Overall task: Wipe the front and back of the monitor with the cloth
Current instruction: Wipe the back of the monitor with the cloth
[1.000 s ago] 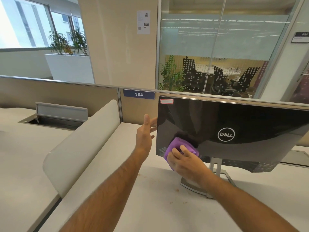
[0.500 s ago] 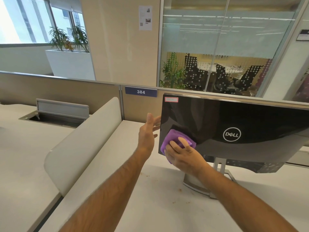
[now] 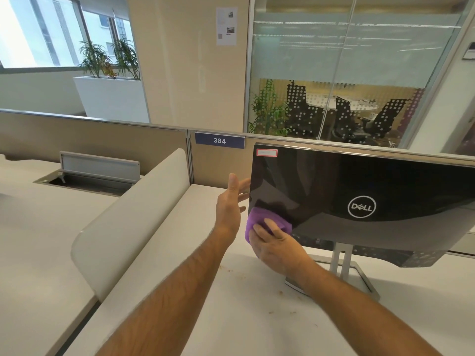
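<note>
The monitor (image 3: 359, 186) stands on the desk with its glossy black back and logo facing me, on a silver stand (image 3: 341, 260). My right hand (image 3: 276, 246) presses a bunched purple cloth (image 3: 259, 218) against the lower left corner of that back panel. My left hand (image 3: 230, 204) is held flat at the monitor's left edge, thumb up, fingers reaching behind the edge where they are partly hidden. The screen side is out of sight.
A curved white divider (image 3: 133, 214) separates this desk from the left one, which has an open cable hatch (image 3: 84, 179). A beige partition (image 3: 102, 142) with a "384" label (image 3: 219, 140) runs behind. Brown crumbs (image 3: 228, 269) dot the desk (image 3: 231, 317).
The cloth under my right hand has slid left along the lower back panel to its left corner. My left hand stays at the monitor's left edge.
</note>
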Motion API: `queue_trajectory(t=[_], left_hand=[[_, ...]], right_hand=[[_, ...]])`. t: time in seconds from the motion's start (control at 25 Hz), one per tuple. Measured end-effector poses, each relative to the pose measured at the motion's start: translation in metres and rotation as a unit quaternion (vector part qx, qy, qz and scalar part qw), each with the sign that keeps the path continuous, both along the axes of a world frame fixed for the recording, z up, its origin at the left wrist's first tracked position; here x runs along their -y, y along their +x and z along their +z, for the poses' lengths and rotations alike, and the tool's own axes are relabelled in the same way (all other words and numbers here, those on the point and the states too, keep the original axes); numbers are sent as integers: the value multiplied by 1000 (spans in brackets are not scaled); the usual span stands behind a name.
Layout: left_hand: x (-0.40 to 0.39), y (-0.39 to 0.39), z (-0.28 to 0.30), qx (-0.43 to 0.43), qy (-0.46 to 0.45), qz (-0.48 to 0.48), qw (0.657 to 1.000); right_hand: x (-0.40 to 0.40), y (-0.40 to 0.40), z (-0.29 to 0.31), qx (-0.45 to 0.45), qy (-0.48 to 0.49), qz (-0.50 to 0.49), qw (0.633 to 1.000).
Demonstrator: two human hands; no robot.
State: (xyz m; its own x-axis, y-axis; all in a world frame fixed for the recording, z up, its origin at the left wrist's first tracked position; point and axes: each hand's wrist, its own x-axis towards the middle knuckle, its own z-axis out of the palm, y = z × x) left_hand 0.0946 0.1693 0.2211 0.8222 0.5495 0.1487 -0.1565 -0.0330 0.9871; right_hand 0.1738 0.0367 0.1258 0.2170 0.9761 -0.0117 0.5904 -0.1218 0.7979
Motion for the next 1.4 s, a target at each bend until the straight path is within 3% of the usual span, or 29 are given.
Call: queue_trajectory(t=[0.12,0.32,0.52,0.68,0.84,0.92,0.96,1.08,1.16,1.28,1.4], left_hand=[[0,0,0,-1,2,2,1000],[3,0,0,1,-5,9,1000],[4,-1,1,-6,-7,12,1000],[7,-4,3,-6,-16,15,1000],[13,-4,1,0,-29,31,999],[18,-2,-2,6,-24,53,998],[19,0,-4,11,-19,65,998],[27,7,-9,25,-1,105,994],[33,11,-13,18,30,136,990],[43,17,-15,12,62,177,982],[47,20,-14,9,49,191,980]], right_hand=[[-2,-8,-15,28,-118,-17,993],[-1,1,8,20,0,-18,1000],[8,-7,-21,10,-89,-47,995],[22,-18,-25,-102,-121,-72,985],[49,-34,-19,-293,-21,-111,950],[66,-43,-19,-436,104,-133,884],[76,-47,-17,-506,177,-146,832],[115,-54,-9,-666,420,-140,600],[145,-54,-2,-637,603,-96,469],[190,-37,5,-483,809,-101,320],[232,-3,6,-368,886,-175,223]])
